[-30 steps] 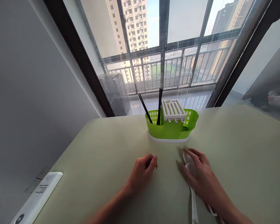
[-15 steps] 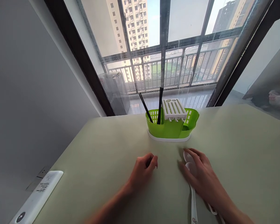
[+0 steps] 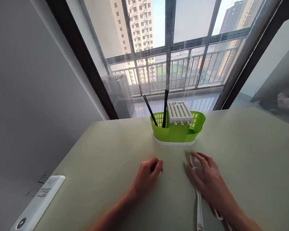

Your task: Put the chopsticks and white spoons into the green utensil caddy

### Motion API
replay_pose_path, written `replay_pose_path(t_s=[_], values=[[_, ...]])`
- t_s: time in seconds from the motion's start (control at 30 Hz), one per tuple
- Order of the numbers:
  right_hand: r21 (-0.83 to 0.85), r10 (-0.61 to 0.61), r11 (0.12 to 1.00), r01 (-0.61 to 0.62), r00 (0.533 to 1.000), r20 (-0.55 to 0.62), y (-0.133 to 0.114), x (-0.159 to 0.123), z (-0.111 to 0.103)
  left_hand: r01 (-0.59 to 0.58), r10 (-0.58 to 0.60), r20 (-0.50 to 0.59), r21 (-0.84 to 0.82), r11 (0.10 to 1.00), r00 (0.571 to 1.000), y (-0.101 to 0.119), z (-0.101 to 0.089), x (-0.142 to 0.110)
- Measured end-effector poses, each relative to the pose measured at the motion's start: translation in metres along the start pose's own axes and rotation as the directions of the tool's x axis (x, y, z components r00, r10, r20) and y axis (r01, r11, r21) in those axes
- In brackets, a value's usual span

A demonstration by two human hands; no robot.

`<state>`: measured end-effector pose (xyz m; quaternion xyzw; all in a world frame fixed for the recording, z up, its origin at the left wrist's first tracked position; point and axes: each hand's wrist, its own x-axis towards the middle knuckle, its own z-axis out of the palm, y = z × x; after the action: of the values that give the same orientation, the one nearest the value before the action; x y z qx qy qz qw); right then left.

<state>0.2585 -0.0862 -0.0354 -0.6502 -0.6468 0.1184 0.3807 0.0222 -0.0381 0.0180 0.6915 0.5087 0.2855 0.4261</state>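
My left hand point(image 3: 150, 173) rests on the table in a loose fist, with nothing visible in its curled fingers. On the right, my right hand point(image 3: 205, 175) is arched over white spoons, thumb and fingers apart on either side of their bowls. One spoon point(image 3: 199, 208) points its handle toward me. Just beyond its bowl shows the bowl of a second spoon point(image 3: 195, 161), partly under my fingers. A white handle end with a slot point(image 3: 218, 214) pokes out below my right wrist; the rest is hidden. Whether my fingertips touch the spoons I cannot tell.
A green utensil holder point(image 3: 177, 134) with a white slotted rack point(image 3: 179, 111) stands toward the table's far edge. Black chopsticks point(image 3: 150, 110) lean in its left compartment. A white, long device point(image 3: 42, 199) lies at the left edge of the pale table point(image 3: 110, 150). Windows rise behind.
The thumb of my right hand has moved slightly inward, closer to the spoon bowls, and the spoons appear shifted a little. My left hand stays in place.
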Motion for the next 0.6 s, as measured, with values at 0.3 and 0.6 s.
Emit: replay_pose_path(t_s=[0.3, 0.6], values=[[-0.003, 0.016, 1.000, -0.016, 0.999, -0.028, 0.0071, 0.0003, 0.0039, -0.003, 0.003, -0.014, 0.000, 1.000, 1.000, -0.0012, 0.0023, -0.0008], [0.017, 0.021, 1.000, -0.021, 0.999, -0.050, 0.0090, 0.0023, 0.0044, -0.017, 0.017, -0.013, 0.000, 1.000, 1.000, 0.0006, 0.0017, -0.0009]])
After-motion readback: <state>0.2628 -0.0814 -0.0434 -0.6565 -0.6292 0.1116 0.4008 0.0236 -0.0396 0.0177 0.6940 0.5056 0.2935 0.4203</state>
